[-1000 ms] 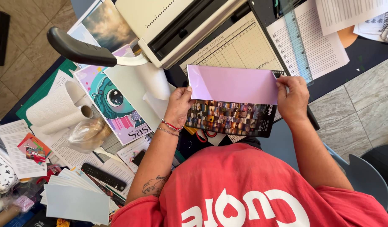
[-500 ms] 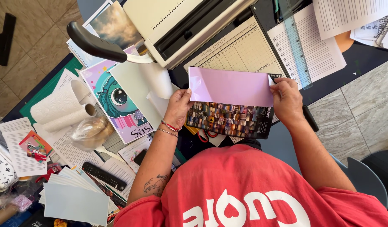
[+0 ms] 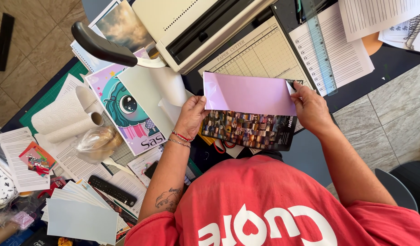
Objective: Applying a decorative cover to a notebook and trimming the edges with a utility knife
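Observation:
Both my hands hold a pale pink sheet laid over a dark cover printed with a collage of small pictures. My left hand, with bracelets on the wrist, grips their left edge. My right hand pinches the right edge near the pink sheet's upper corner. The pink sheet hides the upper half of the cover. Both are held just above the near edge of a paper cutter board.
A white binding machine with a black lever stands behind. Nearby are a cartoon print, a paper towel roll, a plastic bag, lined sheets, a clear ruler, pale blue sheets and a remote.
The view has shifted a little. Both hands keep the same hold on the pink sheet and the cover.

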